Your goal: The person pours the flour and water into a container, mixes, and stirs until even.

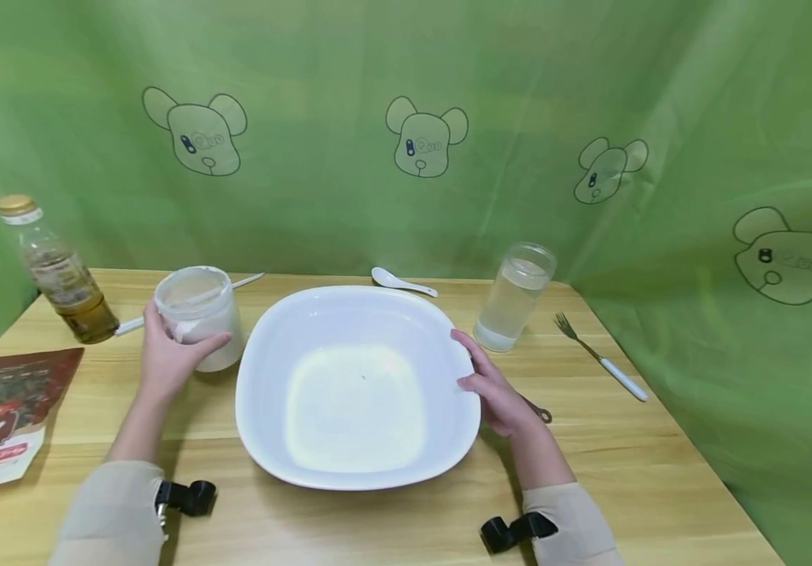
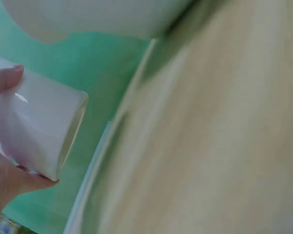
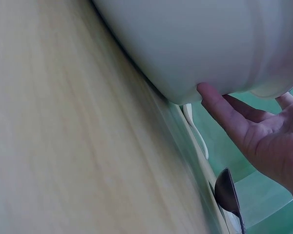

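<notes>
Gripping smooth jar (image 1: 200, 313) beside squarish basin (image 1: 356, 409)

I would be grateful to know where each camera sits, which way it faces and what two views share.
Head: worn on the head, facing forward and down over the table; left hand, right hand and sleeves show.
Left wrist: on that wrist, facing the jar; part of the left hand shows.
Right wrist: on that wrist, facing the outside of the basin; the right hand shows at the right edge.
Shared: head and right wrist both show the basin and right hand.
</notes>
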`<state>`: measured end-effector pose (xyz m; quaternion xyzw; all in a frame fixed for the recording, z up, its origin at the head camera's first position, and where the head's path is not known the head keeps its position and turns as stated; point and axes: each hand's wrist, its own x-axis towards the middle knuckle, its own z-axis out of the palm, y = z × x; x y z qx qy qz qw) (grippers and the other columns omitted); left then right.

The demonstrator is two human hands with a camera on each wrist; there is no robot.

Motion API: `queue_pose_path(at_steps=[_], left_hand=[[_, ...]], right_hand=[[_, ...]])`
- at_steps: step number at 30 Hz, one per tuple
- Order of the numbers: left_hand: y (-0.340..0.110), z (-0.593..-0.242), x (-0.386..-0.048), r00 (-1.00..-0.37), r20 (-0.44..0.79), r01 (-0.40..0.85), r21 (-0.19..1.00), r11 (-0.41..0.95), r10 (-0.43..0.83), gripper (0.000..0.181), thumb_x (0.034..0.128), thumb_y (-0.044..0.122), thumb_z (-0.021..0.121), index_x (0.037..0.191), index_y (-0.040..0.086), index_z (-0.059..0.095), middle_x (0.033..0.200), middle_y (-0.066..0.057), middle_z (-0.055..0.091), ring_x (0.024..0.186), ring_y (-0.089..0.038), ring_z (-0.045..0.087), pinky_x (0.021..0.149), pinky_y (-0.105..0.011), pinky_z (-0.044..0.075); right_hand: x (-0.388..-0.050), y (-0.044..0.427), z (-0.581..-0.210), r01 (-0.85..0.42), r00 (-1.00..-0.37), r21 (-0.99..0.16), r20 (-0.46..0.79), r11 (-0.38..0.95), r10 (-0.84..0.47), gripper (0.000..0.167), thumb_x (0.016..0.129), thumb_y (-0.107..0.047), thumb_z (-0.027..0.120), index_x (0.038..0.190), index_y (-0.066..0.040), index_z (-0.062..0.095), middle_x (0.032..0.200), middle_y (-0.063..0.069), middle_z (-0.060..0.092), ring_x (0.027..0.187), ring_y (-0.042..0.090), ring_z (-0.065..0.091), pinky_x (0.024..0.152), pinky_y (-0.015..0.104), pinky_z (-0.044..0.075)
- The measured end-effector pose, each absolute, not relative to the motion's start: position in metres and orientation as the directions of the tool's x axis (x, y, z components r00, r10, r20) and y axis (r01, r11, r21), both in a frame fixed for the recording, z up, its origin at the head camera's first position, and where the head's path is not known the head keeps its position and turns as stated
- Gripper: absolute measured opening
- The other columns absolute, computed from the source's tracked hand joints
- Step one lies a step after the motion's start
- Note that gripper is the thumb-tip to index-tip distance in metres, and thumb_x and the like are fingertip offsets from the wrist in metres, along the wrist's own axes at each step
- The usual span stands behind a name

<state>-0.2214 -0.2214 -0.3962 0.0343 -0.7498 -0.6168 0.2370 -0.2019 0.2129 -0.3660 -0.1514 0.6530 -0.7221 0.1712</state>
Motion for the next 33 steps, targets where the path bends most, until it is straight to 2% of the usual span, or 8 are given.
queue_pose_path(at_steps=[4, 10, 16, 26, 33], left_hand=[[-0.21, -0.387, -0.21, -0.904, 0.261, 0.192, 0.956, 0.224, -0.339, 0.102, 0.059, 0.011, 0.078, 0.136, 0.021, 0.012, 0.13, -0.011, 0.028, 0.114, -0.023, 0.03, 0.098, -0.038, 0.024], [-0.211, -0.396, -0.211, -0.919, 0.221, 0.154, 0.964, 0.217, -0.326, 0.104, 0.0606, 0.012, 0.077, 0.137, 0.02, 0.007, 0.133, -0.014, 0.024, 0.117, -0.024, 0.027, 0.099, -0.038, 0.022], [-0.215, -0.405, -0.215, -0.901, 0.243, 0.172, 0.96, 0.22, -0.36, 0.102, 0.06, 0.005, 0.077, 0.137, 0.02, 0.011, 0.131, -0.014, 0.027, 0.115, -0.022, 0.028, 0.1, -0.035, 0.021], [-0.217, -0.405, -0.218, -0.89, 0.259, 0.208, 0.963, 0.172, -0.374, 0.102, 0.0621, -0.001, 0.073, 0.137, 0.024, 0.009, 0.132, -0.011, 0.026, 0.116, -0.018, 0.026, 0.101, -0.031, 0.019], [-0.213, -0.383, -0.201, -0.876, 0.277, 0.229, 0.959, 0.165, -0.395, 0.103, 0.0673, 0.008, 0.071, 0.138, 0.026, -0.001, 0.143, -0.004, 0.002, 0.126, -0.01, 0.004, 0.103, -0.037, 0.003]], right_hand=[[-0.202, 0.213, -0.367, 0.049, -0.897, -0.995, -0.005, -0.088, -0.442, 0.071, 0.076, -0.002, 0.043, 0.137, -0.021, 0.014, 0.135, 0.015, 0.018, 0.096, 0.028, 0.047, 0.065, 0.042, 0.05], [-0.202, 0.213, -0.368, 0.047, -0.897, -0.994, 0.001, -0.097, -0.442, 0.07, 0.076, 0.0, 0.042, 0.137, -0.021, 0.014, 0.133, 0.016, 0.019, 0.095, 0.028, 0.047, 0.064, 0.041, 0.05], [-0.201, 0.212, -0.367, 0.056, -0.899, -0.994, -0.009, -0.094, -0.437, 0.071, 0.075, -0.001, 0.043, 0.137, -0.022, 0.015, 0.133, 0.016, 0.02, 0.092, 0.029, 0.049, 0.063, 0.042, 0.05], [-0.202, 0.212, -0.366, 0.061, -0.897, -0.993, -0.01, -0.101, -0.442, 0.071, 0.075, 0.0, 0.042, 0.137, -0.022, 0.015, 0.132, 0.017, 0.02, 0.091, 0.029, 0.049, 0.062, 0.041, 0.05], [-0.202, 0.213, -0.364, 0.073, -0.894, -0.992, -0.019, -0.103, -0.448, 0.07, 0.077, -0.001, 0.043, 0.137, -0.022, 0.015, 0.133, 0.016, 0.02, 0.094, 0.03, 0.048, 0.065, 0.042, 0.049]])
